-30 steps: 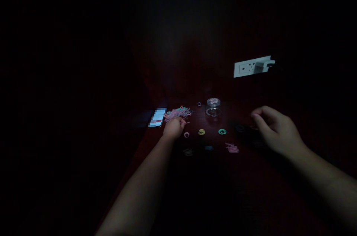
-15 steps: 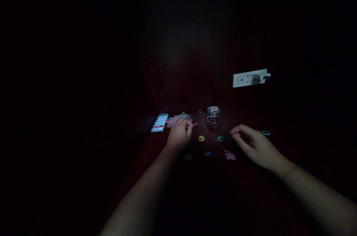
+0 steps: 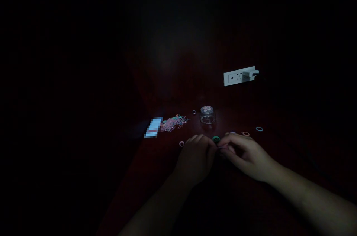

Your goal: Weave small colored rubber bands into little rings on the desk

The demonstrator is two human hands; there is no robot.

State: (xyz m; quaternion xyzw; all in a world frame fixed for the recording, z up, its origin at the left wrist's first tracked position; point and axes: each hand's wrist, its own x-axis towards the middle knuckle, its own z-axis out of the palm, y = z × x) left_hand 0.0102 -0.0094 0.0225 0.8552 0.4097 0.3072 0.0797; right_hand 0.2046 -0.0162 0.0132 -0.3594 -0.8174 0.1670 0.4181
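My left hand point(image 3: 195, 159) and my right hand point(image 3: 248, 156) meet low over the dark red table, fingertips almost touching. Between them is a small purple hair tie point(image 3: 220, 148), pinched at one end by each hand; the fingers cover most of it. Just beyond the fingertips lie green hair ties point(image 3: 215, 139). A pink hair tie point(image 3: 182, 143) rests left of my left hand. Behind my right hand are an orange hair tie point(image 3: 245, 133) and a light blue one point(image 3: 259, 129). My hands and their shadow hide the table directly below.
A tangled pile of coloured hair ties point(image 3: 174, 123) lies at the back left, beside a lit phone point(image 3: 153, 127). A clear lidded jar point(image 3: 208, 118) stands at the back, with a lone dark hair tie point(image 3: 194, 112) near it. A wall socket point(image 3: 237, 77) holds a plug.
My left hand has come away from the pile, right and nearer, carrying the purple hair tie to my right hand. The right fingers have closed on it. The view has shifted slightly.
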